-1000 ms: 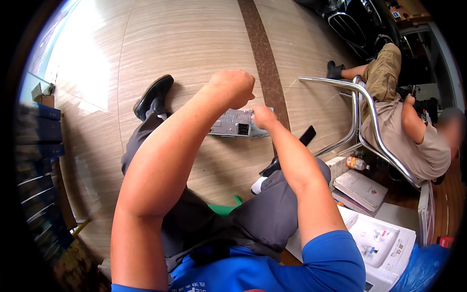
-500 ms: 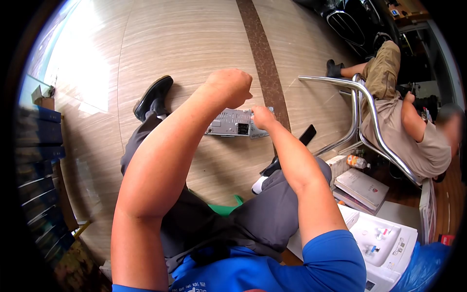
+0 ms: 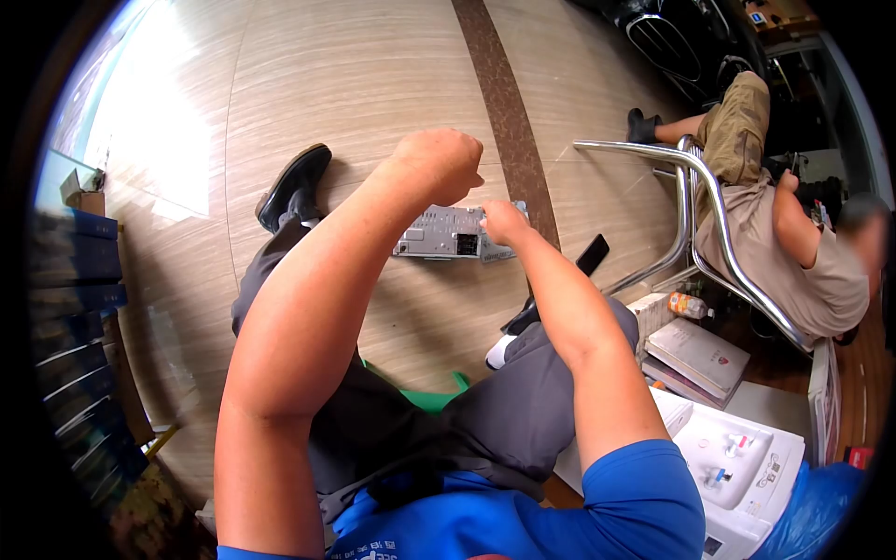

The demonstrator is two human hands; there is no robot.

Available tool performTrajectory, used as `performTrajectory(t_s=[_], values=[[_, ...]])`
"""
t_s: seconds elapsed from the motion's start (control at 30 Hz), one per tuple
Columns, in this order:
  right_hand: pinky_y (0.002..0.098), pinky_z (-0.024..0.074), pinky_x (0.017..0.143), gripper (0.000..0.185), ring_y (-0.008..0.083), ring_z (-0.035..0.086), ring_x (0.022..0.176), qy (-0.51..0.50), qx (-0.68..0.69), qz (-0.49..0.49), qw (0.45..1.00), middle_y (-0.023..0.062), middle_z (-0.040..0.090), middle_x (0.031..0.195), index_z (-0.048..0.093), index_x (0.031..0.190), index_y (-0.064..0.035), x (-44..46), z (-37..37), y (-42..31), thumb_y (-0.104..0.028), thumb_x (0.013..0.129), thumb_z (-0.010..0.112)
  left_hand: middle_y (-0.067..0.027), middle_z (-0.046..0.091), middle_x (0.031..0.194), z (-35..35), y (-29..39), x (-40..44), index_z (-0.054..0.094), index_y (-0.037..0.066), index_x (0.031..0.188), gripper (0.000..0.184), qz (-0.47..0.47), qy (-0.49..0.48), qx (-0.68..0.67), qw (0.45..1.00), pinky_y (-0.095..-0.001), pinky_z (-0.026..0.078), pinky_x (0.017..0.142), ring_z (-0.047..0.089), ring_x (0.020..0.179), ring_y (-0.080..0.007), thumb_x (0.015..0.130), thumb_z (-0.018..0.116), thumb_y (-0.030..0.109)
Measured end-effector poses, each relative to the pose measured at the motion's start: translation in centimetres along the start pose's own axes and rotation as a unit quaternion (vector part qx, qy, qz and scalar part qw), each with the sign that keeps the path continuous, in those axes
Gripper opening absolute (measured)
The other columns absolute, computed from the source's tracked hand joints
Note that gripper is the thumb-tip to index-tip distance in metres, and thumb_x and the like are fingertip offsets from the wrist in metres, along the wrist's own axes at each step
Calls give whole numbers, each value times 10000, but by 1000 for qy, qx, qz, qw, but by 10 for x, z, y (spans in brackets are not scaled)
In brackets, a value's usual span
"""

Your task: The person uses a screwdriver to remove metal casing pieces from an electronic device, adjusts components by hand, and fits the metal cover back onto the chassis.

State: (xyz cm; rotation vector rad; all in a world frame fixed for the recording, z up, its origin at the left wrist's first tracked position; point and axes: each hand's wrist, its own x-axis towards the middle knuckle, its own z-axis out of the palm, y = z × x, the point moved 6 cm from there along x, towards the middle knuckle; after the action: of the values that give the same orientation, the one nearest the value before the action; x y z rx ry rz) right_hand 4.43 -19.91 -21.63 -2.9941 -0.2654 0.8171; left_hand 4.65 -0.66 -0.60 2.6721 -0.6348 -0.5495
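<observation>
A silver metal car stereo (image 3: 439,235), with a dark square connector socket on its side, is low in front of me between my feet. My right hand (image 3: 505,224) is closed on its right end, fingers curled over the edge. Just above the stereo, my left hand (image 3: 439,166) is closed in a fist, thumb side towards the right. Whatever the left fingers hold is hidden by the hand and wrist. My left forearm covers part of the stereo's left end.
A black phone (image 3: 592,254) lies beyond my right knee. To the right are a chrome chair frame (image 3: 695,173), a seated person (image 3: 747,205), a bottle (image 3: 688,305), books (image 3: 698,357) and a white water dispenser (image 3: 737,467). Stacked blue boxes (image 3: 79,261) line the left. Green plastic (image 3: 429,401) shows beneath me.
</observation>
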Motion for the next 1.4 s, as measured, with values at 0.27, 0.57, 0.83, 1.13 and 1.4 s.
performTrajectory(t_s=[0.27,0.57,0.83,1.13,1.4], values=[[482,505,892,272,393,617,1071,-4,-8,4,1000,217,665,1089,641,1086,-35,-11,-26,5,-248,917,637,-202,682,1082,1,-13,2,596,35,1242,433,5,19,-47,999,-456,501,900,626,1060,-381,901,655,295],[474,505,882,314,383,623,1037,104,63,-92,988,202,673,1049,622,1112,-31,-101,-127,-23,-267,907,645,-212,663,1151,5,-15,-1,610,54,1271,462,-20,42,-20,999,-442,491,933,610,1107,-376,887,667,305],[463,499,887,337,379,626,1022,200,110,-161,960,206,673,1019,600,1127,-18,-177,-180,-9,-279,917,623,-225,638,1212,69,-14,23,563,80,1339,543,-38,-17,36,998,-451,482,970,599,1146,-377,881,668,351],[476,497,896,290,380,633,1035,208,134,-147,958,213,680,1021,616,1034,-18,-193,-202,16,-288,930,620,-335,547,1294,171,-104,32,458,-99,1358,763,-221,149,-75,961,-439,428,1043,532,1232,-426,843,692,414],[473,499,908,299,374,633,1047,188,140,-144,961,211,679,1039,616,1049,-23,-197,-196,29,-298,931,625,-338,556,1288,268,-135,-14,488,-152,1304,853,-379,211,-230,871,-410,428,1034,536,1251,-405,843,684,538]])
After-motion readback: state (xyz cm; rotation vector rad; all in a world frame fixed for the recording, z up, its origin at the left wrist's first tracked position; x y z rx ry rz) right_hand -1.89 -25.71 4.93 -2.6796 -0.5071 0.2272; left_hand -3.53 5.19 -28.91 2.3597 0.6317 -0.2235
